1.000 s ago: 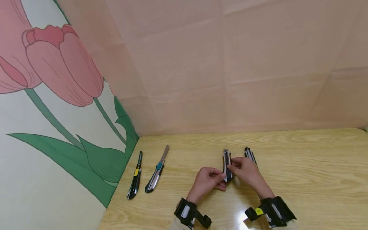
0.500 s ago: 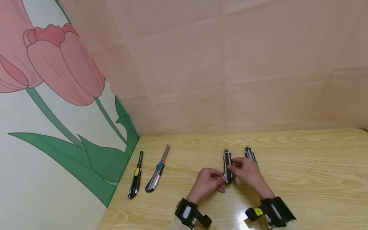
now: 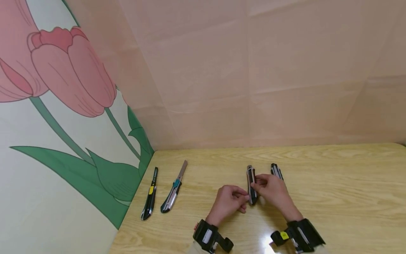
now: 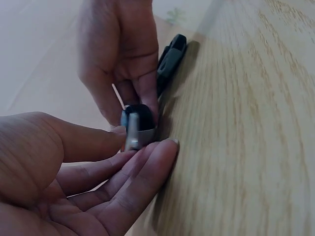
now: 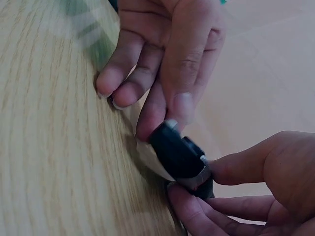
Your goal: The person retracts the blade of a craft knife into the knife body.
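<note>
In the head view, a grey-and-black utility knife stands between my hands, lengthwise away from me, just over the table. My right hand pinches its side between thumb and fingers. At the near end, my left hand has thumb and index finger on the handle's tip; the left wrist view shows the left thumb against that end, the other fingers below it. From the right wrist, the dark knife end looks tilted. Beyond my right hand lies another utility knife, partly hidden by it.
On the table's left side lie a black utility knife with a yellow slider and a silver one with a teal slider, its blade out. The wooden table meets a pinkish cloth backdrop and a tulip-painted panel at left.
The utility knife between my hands has rolled about its length, so its darker side shows now. Its near end has shifted slightly toward me. Both hands stay nearly in place.
</note>
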Motion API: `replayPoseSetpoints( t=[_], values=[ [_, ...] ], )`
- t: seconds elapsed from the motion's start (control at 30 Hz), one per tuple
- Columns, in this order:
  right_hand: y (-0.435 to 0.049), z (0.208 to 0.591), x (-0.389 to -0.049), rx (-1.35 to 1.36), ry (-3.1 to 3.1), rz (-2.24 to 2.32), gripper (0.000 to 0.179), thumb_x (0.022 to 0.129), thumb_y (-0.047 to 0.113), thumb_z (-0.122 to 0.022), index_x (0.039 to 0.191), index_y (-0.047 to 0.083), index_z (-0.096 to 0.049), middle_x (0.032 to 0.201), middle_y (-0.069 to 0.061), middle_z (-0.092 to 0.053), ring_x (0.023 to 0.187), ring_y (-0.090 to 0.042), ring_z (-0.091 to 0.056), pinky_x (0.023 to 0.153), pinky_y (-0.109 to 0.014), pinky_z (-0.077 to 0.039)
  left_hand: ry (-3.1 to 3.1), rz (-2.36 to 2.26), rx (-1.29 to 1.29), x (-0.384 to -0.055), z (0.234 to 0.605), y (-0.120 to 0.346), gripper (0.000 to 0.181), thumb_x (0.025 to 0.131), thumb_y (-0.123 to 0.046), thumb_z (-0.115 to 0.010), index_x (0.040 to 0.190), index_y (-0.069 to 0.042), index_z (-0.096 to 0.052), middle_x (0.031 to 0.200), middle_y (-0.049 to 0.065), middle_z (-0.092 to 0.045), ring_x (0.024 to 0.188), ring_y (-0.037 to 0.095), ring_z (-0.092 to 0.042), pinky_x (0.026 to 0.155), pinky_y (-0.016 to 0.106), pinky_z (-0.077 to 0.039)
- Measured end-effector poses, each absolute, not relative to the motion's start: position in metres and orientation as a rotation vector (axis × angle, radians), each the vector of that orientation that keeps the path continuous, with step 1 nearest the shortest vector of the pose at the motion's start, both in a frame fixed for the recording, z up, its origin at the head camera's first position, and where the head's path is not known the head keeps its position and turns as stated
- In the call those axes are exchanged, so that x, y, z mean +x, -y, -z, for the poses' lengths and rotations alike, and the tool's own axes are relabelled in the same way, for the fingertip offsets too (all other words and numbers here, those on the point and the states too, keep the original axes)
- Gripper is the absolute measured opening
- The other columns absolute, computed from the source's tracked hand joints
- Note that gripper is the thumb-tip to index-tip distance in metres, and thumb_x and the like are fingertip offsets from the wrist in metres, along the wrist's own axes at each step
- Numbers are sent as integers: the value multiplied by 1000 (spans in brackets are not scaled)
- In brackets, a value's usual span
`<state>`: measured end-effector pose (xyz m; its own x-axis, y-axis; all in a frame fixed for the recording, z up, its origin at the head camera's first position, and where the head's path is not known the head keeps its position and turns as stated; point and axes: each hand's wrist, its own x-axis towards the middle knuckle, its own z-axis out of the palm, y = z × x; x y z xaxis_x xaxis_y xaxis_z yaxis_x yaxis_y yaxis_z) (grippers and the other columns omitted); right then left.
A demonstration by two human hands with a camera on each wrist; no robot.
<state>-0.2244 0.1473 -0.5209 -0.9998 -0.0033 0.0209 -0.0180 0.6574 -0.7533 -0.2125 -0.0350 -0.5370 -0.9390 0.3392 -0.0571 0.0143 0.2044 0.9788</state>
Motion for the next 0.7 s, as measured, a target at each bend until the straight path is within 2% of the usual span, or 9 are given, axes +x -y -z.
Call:
replayPoseSetpoints(
  t=[0.3,0.4,0.57,0.7],
  values=[
    [-147,524,-226,-6,2838,-1250,44,81,18,-70,118,-3,-60,92,-14,-70,75,-18,-62,61,-32,-54,-2308,-1767,335,-214,521,48,15,83,-10,-69,94,0,-69,75,24,-71,56,30,-68,49,38,-59],
    [-146,524,-225,-4,2828,-1223,42,80,16,-70,117,-3,-61,89,-13,-70,72,-17,-60,57,-30,-51,-2377,-1745,323,-218,516,57,16,83,-13,-70,95,-1,-70,79,21,-72,58,32,-68,50,40,-59],
    [-144,523,-225,6,2798,-1154,36,82,12,-67,114,-4,-62,85,-12,-68,66,-17,-57,52,-29,-47,-2539,-1688,299,-225,508,77,14,85,-16,-69,95,-6,-71,82,13,-72,63,33,-68,49,38,-58],
    [-144,524,-225,6,2756,-1099,31,83,13,-65,111,-1,-64,84,-12,-69,65,-17,-56,51,-29,-47,-2738,-1598,309,-232,501,100,16,85,-18,-69,97,-8,-72,83,6,-72,65,21,-68,55,30,-58]
  ],
)
